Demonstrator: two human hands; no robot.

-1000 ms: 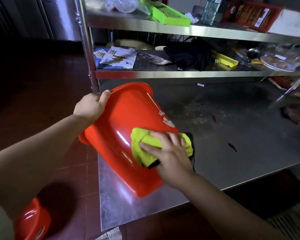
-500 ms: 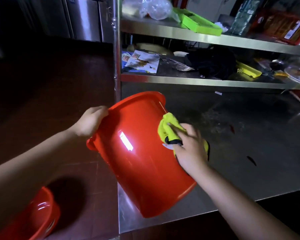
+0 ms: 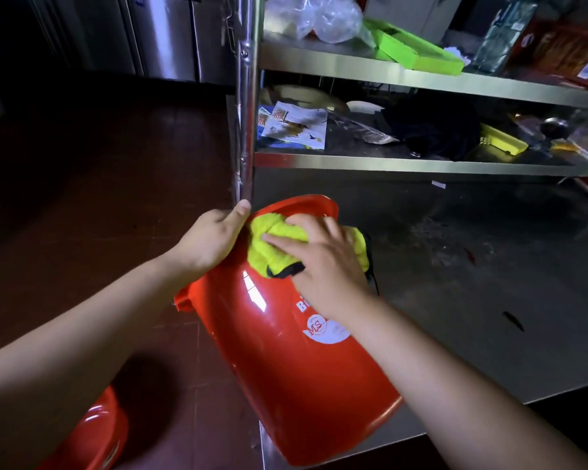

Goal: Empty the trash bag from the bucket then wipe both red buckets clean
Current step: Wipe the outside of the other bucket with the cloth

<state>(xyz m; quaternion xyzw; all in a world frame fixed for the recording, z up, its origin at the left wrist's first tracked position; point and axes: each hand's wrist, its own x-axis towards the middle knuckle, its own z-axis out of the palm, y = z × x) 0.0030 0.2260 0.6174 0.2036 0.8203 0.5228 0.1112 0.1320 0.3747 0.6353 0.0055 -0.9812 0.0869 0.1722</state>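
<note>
Second red bucket (image 3: pixel 92 435): sitting on the dark tiled floor (image 3: pixel 82 205) at 7 o'clock in the view; only part of its glossy wall is showing; well apart from the hands.
Red bucket (image 3: pixel 286 368): lying tilted on its side at the near left corner of the steel table (image 3: pixel 489 317); its base is pointing toward 6 o'clock and its rim toward 12 o'clock; a white round logo is showing on its wall, just beside the right wrist.
Right hand (image 3: pixel 323 262): pressing down with fingers spread and nearly straight on the yellow microfibre cloth (image 3: pixel 272 245); the fingers are lying flat on the cloth, not curling round it.
Yellow microfibre cloth: lying bunched against the bucket's outer wall just under the rim; a black edging is showing at its lower side; it is touching the bucket at 12 o'clock of the logo.
Left hand (image 3: pixel 214 239): gripping the bucket's rim at 9 o'clock of the cloth, thumb up on the outside; the other fingers are hidden behind the rim.
Steel table: stretching away toward 3 o'clock, bearing dark smears and small scraps.
Steel shelf rack (image 3: pixel 421 164): standing at 12 o'clock beyond the bucket; printed papers (image 3: pixel 292 125), a black cloth bundle (image 3: pixel 435 130) and a yellow tray (image 3: pixel 501 140) are lying on the lower shelf.
Upper shelf: carrying a crumpled clear plastic bag (image 3: pixel 316 18) and a green tray (image 3: pixel 418 49).
</note>
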